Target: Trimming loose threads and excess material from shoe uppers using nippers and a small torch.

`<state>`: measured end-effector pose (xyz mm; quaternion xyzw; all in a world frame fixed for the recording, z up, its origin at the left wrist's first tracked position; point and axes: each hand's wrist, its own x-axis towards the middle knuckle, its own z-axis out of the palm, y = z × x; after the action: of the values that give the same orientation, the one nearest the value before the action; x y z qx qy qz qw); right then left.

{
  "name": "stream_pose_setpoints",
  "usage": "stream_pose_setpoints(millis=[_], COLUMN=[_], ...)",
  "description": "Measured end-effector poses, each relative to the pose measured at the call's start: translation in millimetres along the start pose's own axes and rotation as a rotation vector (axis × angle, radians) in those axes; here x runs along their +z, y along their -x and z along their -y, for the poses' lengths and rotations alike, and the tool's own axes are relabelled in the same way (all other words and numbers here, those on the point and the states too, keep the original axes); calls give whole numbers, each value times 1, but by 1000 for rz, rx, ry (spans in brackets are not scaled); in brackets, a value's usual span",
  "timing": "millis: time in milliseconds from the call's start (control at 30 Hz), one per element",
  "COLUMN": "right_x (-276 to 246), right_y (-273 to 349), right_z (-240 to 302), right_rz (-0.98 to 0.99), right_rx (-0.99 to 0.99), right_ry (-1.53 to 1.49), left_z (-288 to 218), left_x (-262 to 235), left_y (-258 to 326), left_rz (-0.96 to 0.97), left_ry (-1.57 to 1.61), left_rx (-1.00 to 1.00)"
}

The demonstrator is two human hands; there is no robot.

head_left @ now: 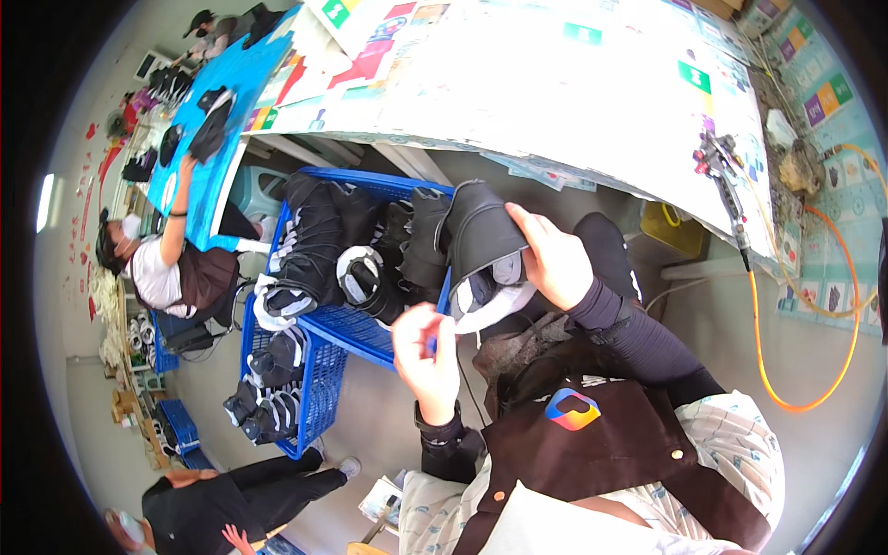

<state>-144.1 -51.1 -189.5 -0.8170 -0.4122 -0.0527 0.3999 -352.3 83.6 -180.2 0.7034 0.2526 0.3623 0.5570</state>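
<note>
My right hand [552, 257] is closed on a black shoe upper [483, 225] with white and grey lining, its fingers along the upper's right side. The upper is tilted, its grey-white opening facing down toward me. Just left of that opening is my left hand [425, 363], its thumb and fingers curled together with a small gap showing blue between them. Whether it touches the white edge or pinches something small I cannot tell. Beside my hands stands a blue plastic basket [356, 344] filled with black and white shoes [310, 231].
A second blue basket [319, 393] with more shoes stands lower left. Ahead is a paper-covered table [518, 83], with a tool [726, 176] on an orange hose [786, 405] at its right. One co-worker [176, 268] reaches to a blue table [236, 102]; another person [222, 509] is lower left.
</note>
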Motion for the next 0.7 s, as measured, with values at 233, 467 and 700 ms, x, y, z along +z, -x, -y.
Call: stream_pose_setpoints(millis=[233, 467, 700], right_x=[-2, 9, 6], right_y=[37, 52, 36], right_z=[-26, -39, -23], right_rz=[125, 107, 146], right_rx=[-133, 48, 210], right_ry=[-262, -796, -765], left_z=[41, 55, 54], left_x=[5, 3, 18], left_y=[-27, -25, -24], left_rz=[283, 296, 105], left_ry=[-382, -243, -304], left_rx=[318, 275, 286])
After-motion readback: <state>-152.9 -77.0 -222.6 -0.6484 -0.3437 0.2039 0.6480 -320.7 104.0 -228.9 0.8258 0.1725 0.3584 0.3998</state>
